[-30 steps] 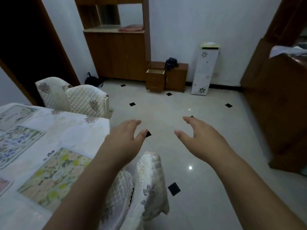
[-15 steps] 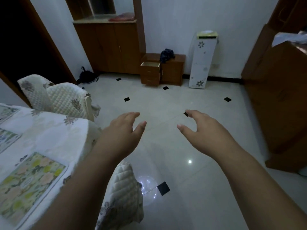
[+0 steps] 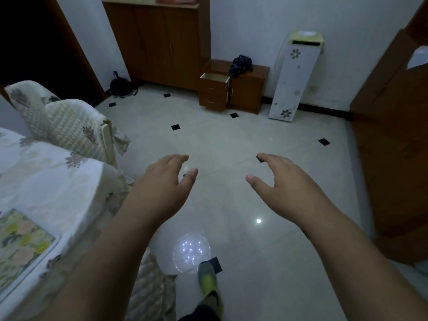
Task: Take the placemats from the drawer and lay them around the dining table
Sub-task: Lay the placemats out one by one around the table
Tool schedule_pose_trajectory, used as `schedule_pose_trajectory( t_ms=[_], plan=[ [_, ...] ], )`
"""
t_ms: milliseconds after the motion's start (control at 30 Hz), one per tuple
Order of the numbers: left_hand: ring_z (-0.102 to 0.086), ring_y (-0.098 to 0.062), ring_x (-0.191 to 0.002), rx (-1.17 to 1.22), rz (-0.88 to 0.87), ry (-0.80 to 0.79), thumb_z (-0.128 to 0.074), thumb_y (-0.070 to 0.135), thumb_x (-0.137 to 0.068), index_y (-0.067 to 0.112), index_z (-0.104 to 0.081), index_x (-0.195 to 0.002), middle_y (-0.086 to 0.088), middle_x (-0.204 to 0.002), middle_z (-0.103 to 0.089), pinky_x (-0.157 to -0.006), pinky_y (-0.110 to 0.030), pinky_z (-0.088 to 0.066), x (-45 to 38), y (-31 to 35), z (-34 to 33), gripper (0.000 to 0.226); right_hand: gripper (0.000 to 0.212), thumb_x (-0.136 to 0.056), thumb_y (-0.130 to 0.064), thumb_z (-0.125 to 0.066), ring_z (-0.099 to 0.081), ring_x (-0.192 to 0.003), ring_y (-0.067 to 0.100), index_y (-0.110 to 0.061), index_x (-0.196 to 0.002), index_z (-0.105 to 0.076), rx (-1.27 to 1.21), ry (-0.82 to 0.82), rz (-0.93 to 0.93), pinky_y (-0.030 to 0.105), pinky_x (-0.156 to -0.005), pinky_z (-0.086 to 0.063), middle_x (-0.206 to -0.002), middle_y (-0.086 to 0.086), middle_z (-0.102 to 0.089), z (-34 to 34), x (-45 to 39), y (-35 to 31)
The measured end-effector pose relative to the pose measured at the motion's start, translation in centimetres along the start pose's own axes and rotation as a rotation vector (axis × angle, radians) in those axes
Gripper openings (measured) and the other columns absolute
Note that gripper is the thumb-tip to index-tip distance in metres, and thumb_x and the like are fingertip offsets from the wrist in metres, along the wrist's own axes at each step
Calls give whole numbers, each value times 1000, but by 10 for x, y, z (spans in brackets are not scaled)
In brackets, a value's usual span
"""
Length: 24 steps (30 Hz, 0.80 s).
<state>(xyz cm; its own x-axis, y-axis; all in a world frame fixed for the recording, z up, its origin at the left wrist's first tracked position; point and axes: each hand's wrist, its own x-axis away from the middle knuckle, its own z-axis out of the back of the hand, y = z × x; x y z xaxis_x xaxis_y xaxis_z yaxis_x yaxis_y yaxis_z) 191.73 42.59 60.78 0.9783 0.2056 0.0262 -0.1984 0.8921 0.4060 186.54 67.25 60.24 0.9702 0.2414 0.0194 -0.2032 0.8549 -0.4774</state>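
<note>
Closest in, a foot (image 3: 207, 280) in a green shoe is on the shiny floor (image 3: 231, 140), right next to a padded chair (image 3: 150, 286) tucked at the table (image 3: 46, 177). My guess is the risk here is clipping that chair or slipping on the glossy tile while heading across the room. One placemat (image 3: 22, 242) lies flat on the table at the near left edge. Both arms reach forward at about the same height, palms down: left hand (image 3: 162, 188) has a loose, spread grip with nothing in it, right hand (image 3: 284, 188) same deal, fingers curled a bit, empty. Way across the room the top drawer (image 3: 215, 78) of the small cabinet (image 3: 245, 86) hangs pulled out; can't tell whether any mats are inside.
</note>
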Motion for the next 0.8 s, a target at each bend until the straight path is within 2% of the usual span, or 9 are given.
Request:
schedule_pose_trajectory(
  t_ms=[267, 433, 667, 800],
  plan=[
    [-40, -20, -140, 21, 45, 7, -40, 57, -101, 32, -43, -150, 7, -155, -44, -113, -42, -36, -135, -24, -15, 55, 66, -94, -62, -48, -42, -136, 13, -34, -152, -33, 51, -43, 70, 38, -107, -42, -153, -12, -38, -12, -144, -16],
    [-41, -18, -140, 20, 67, 6, -38, 57, -102, 33, -42, -150, 9, -154, -43, -113, -45, -37, -214, -41, 2, 54, 67, -93, -63, -48, -43, -135, 16, -35, -152, -31, 86, -68, 106, 40, -106, -42, -155, -11, -37, -15, -237, -44],
    [-37, -17, -143, 32, 138, 32, -37, 57, -103, 33, -38, -152, 9, -158, -39, -116, -46, -33, -281, -62, 27, 55, 66, -95, -62, -46, -36, -140, 13, -34, -153, -29, 69, -110, 229, 34, -106, -37, -157, -12, -33, -29, -331, -84],
    [-37, -17, -144, 22, 218, 50, -37, 57, -103, 32, -34, -155, 8, -159, -38, -116, -40, -34, -310, -75, 34, 58, 65, -95, -60, -48, -38, -138, 13, -35, -153, -30, 34, -145, 299, 33, -105, -38, -156, -12, -34, -43, -378, -99]
  ],
)
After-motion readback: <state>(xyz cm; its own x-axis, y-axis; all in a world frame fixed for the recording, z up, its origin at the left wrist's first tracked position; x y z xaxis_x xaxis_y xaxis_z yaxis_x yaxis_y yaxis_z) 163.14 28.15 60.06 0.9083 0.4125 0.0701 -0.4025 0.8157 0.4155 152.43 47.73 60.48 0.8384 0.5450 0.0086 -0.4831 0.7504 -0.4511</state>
